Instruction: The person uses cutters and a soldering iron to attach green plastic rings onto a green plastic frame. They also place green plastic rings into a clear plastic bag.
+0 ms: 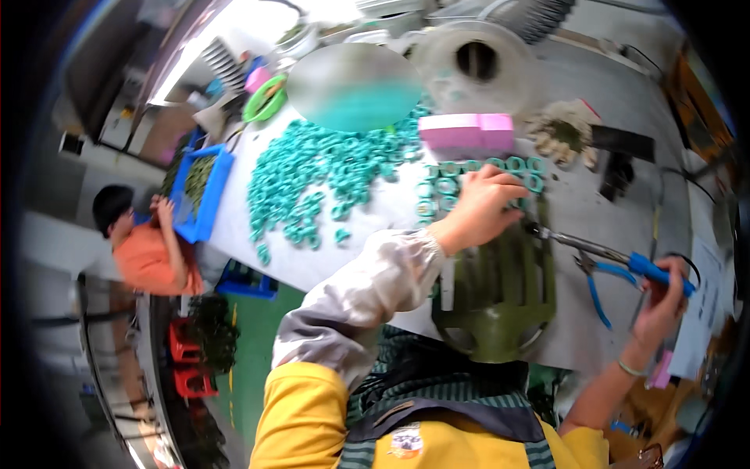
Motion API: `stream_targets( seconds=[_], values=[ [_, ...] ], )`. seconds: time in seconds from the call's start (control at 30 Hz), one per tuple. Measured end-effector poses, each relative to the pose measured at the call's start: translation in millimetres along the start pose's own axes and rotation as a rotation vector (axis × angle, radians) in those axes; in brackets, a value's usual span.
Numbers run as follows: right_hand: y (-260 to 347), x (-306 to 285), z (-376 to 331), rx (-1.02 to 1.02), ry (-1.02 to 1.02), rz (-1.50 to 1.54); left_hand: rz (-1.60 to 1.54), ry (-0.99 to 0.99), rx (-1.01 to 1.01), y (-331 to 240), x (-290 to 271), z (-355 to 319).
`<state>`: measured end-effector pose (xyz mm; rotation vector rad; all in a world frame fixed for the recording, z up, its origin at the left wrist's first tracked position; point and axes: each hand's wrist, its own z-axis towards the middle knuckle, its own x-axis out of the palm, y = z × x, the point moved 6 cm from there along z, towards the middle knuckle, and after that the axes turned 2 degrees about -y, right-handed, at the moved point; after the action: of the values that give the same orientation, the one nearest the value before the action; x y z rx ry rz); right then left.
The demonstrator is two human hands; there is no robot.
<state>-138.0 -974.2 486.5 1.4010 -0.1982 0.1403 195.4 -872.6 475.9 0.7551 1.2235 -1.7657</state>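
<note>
My left hand reaches over the top of an olive-green slotted plate, beside rows of teal rings. Its fingers are bent and close together; what they hold, if anything, is hidden under them. In my right hand is a soldering iron with a blue handle and a metal shaft, gripped by the handle. The iron's tip points left, near the plate's upper right edge, close to my left fingers. Blue-handled pliers lie open on the table below the shaft.
A large pile of loose teal rings spreads on the left. Pink blocks stand behind the rows; a work glove lies to their right. At far left, a person in orange works at a blue tray.
</note>
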Motion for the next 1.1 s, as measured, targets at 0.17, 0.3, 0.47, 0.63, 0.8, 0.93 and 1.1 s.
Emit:
stream_targets(
  seconds=[0.17,0.3,0.47,0.63,0.8,0.93,1.1],
  values=[
    [8,-1,-1,-0.027,0.065,-0.053,-0.143,-0.349,-0.273,81,-97,-39],
    [8,6,-6,-0.011,0.076,-0.041,0.593,-0.229,-0.417,160,-184,-156],
    [14,5,-10,-0.018,0.045,-0.065,0.634,-0.096,-0.46,185,-173,-214],
    [23,5,-13,-0.025,0.043,-0.087,-0.36,-0.373,-0.976,209,-172,-225],
    [14,-7,-13,-0.013,0.009,-0.055,-0.705,-0.171,-0.913,157,-150,-163],
    [15,-7,-10,0.018,-0.009,0.028,-0.71,-0.149,-0.77,115,-131,-119],
    [25,-13,-9,0.002,0.011,0.026,-0.779,-0.136,-0.823,119,-112,-111]
  ],
)
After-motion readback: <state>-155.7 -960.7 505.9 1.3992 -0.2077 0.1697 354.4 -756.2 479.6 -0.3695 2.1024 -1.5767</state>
